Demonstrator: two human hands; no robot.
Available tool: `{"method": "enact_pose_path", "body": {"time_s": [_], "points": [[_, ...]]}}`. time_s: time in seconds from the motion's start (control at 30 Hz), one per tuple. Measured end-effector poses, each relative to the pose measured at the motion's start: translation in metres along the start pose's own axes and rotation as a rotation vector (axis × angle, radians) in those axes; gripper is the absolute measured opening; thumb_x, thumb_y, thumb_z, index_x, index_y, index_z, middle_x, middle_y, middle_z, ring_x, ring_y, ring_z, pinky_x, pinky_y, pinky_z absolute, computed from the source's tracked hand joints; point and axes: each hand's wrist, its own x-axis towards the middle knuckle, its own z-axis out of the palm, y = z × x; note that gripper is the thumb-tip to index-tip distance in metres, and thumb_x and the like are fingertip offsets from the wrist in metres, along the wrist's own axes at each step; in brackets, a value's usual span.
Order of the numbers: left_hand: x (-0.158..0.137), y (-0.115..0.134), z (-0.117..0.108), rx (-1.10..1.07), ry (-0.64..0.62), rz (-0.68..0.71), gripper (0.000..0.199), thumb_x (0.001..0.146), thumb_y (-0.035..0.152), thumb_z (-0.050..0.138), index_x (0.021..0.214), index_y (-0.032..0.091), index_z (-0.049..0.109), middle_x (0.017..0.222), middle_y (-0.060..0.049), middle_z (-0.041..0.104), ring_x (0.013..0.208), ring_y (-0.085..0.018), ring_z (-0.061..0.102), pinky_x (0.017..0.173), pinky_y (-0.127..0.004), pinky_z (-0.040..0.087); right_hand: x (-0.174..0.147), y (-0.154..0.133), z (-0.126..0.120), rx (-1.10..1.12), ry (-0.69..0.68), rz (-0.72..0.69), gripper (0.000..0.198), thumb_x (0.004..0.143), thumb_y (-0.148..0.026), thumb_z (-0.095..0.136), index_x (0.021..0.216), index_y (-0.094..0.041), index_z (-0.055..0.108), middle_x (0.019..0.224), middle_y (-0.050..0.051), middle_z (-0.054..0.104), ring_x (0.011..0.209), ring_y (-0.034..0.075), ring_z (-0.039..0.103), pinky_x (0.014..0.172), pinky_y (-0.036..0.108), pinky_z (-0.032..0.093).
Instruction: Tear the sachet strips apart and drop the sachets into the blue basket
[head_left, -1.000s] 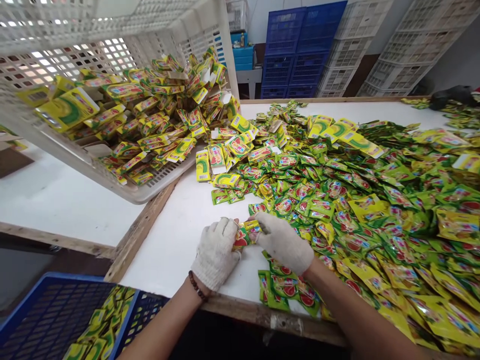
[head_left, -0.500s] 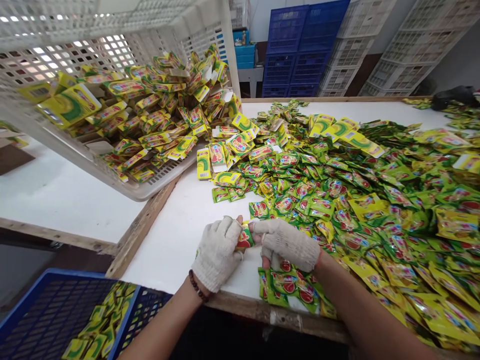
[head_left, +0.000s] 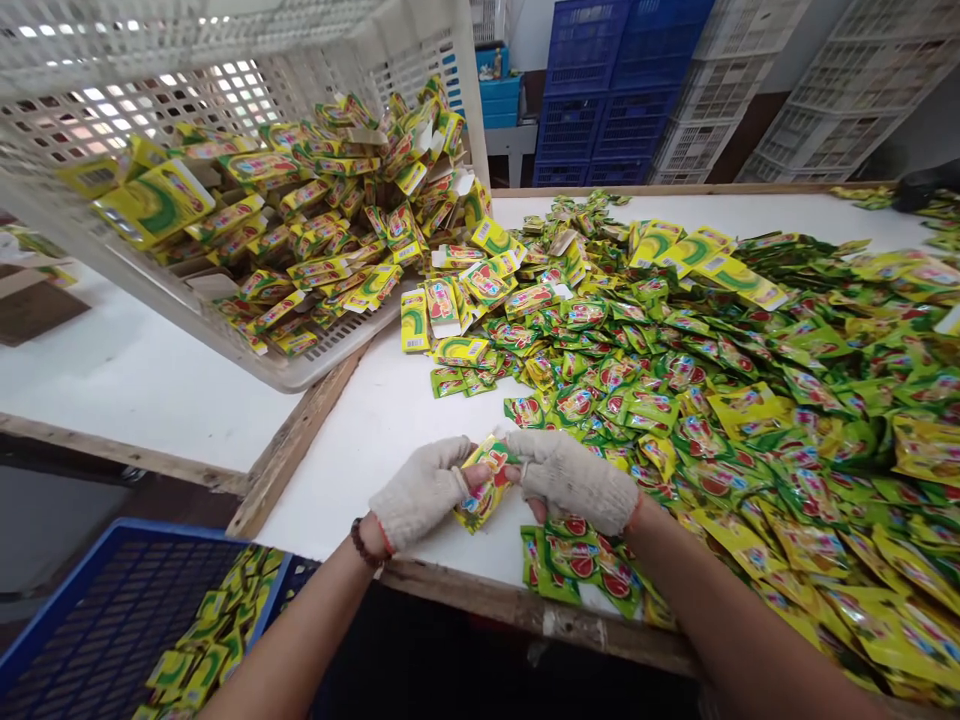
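Observation:
Both hands wear white knit gloves with bare fingertips. A small yellow and green carton (head_left: 486,482) with red print is tilted between them, above the white tabletop near its front edge. My left hand (head_left: 424,490) has its fingers and thumb closed on the carton's left side. At the upper right end, my right hand (head_left: 574,480) pinches the carton with thumb and fingers. Below the right hand lie several green sachets (head_left: 581,565) with red fruit prints. To the right spreads a big heap of green and yellow sachets (head_left: 720,440).
A white plastic crate (head_left: 300,375) lies tipped at the left, with yellow cartons (head_left: 315,230) spilling onto the table. A blue basket (head_left: 90,600) at lower left holds filled-looking cartons. Blue crates (head_left: 581,120) and white crates (head_left: 817,120) are stacked behind the table.
My left hand has shifted left and turned, uncovering more of the carton. The carton now tilts with its lower end toward me. My right hand stays at its upper end.

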Motion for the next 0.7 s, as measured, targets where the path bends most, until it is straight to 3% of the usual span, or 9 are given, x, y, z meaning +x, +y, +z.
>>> {"method": "enact_pose_path", "body": {"time_s": [0.1, 0.17, 0.2, 0.27, 0.37, 0.5, 0.6, 0.7], "points": [[0.006, -0.004, 0.003, -0.200, 0.108, -0.063, 0.038, 0.072, 0.052, 0.061, 0.069, 0.015, 0.052, 0.060, 0.003, 0.052, 0.053, -0.008, 0.045, 0.050, -0.020, 0.035, 0.003, 0.001, 0.003, 0.098, 0.340, -0.062, 0.023, 0.078, -0.031, 0.049, 0.096, -0.016, 0.050, 0.056, -0.003, 0.055, 0.044, 0.007, 0.048, 0.040, 0.015, 0.036], [0.008, -0.007, 0.009, -0.345, 0.222, -0.069, 0.038, 0.070, 0.050, 0.064, 0.070, 0.016, 0.049, 0.058, 0.005, 0.049, 0.049, -0.006, 0.041, 0.047, -0.019, 0.032, 0.005, 0.004, 0.006, 0.181, 0.573, -0.111, 0.024, 0.075, -0.031, 0.053, 0.093, -0.017, 0.047, 0.075, 0.002, 0.059, 0.057, 0.009, 0.054, 0.047, 0.018, 0.042], [0.008, -0.008, 0.013, -0.396, 0.258, -0.066, 0.037, 0.070, 0.049, 0.065, 0.071, 0.016, 0.048, 0.058, 0.005, 0.049, 0.049, -0.006, 0.041, 0.046, -0.018, 0.032, 0.006, 0.006, 0.008, 0.223, 0.623, -0.125, 0.026, 0.073, -0.032, 0.055, 0.091, -0.018, 0.044, 0.082, 0.004, 0.058, 0.063, 0.010, 0.056, 0.051, 0.019, 0.045], [0.005, -0.008, 0.019, -0.417, 0.274, -0.043, 0.035, 0.072, 0.048, 0.064, 0.075, 0.016, 0.050, 0.063, 0.004, 0.054, 0.052, -0.007, 0.045, 0.049, -0.019, 0.036, 0.007, 0.010, 0.011, 0.286, 0.563, -0.151, 0.031, 0.070, -0.035, 0.060, 0.088, -0.019, 0.040, 0.081, 0.003, 0.056, 0.067, 0.011, 0.055, 0.054, 0.021, 0.046], [-0.005, -0.006, 0.024, -0.338, 0.267, 0.029, 0.032, 0.075, 0.043, 0.062, 0.088, 0.016, 0.051, 0.082, -0.002, 0.061, 0.070, -0.011, 0.056, 0.061, -0.022, 0.045, 0.007, 0.013, 0.015, 0.301, 0.404, -0.169, 0.034, 0.068, -0.032, 0.062, 0.087, -0.020, 0.037, 0.065, -0.005, 0.047, 0.057, 0.008, 0.047, 0.049, 0.019, 0.040], [-0.019, -0.011, 0.023, -0.385, 0.409, 0.055, 0.039, 0.074, 0.033, 0.066, 0.099, 0.021, 0.038, 0.089, -0.001, 0.060, 0.077, -0.015, 0.060, 0.067, -0.028, 0.051, 0.002, 0.013, 0.022, 0.317, 0.332, -0.142, 0.036, 0.069, -0.026, 0.062, 0.091, -0.021, 0.034, 0.058, -0.010, 0.035, 0.049, 0.005, 0.034, 0.044, 0.016, 0.031], [-0.026, -0.018, 0.020, -0.389, 0.383, 0.090, 0.036, 0.076, 0.029, 0.064, 0.100, 0.022, 0.038, 0.091, -0.001, 0.059, 0.077, -0.014, 0.060, 0.070, -0.030, 0.051, -0.001, 0.017, 0.025, 0.312, 0.295, -0.201, 0.029, 0.074, -0.028, 0.058, 0.093, -0.021, 0.038, 0.062, -0.008, 0.040, 0.053, 0.006, 0.040, 0.050, 0.018, 0.037], [-0.030, -0.020, 0.015, -0.247, 0.340, 0.134, 0.026, 0.079, 0.028, 0.059, 0.101, 0.020, 0.049, 0.095, -0.002, 0.058, 0.084, -0.014, 0.058, 0.076, -0.028, 0.049, -0.001, 0.021, 0.024, 0.056, 0.318, -0.245, 0.019, 0.077, -0.032, 0.056, 0.091, -0.019, 0.053, 0.070, -0.003, 0.052, 0.064, 0.009, 0.049, 0.059, 0.021, 0.041]]}}
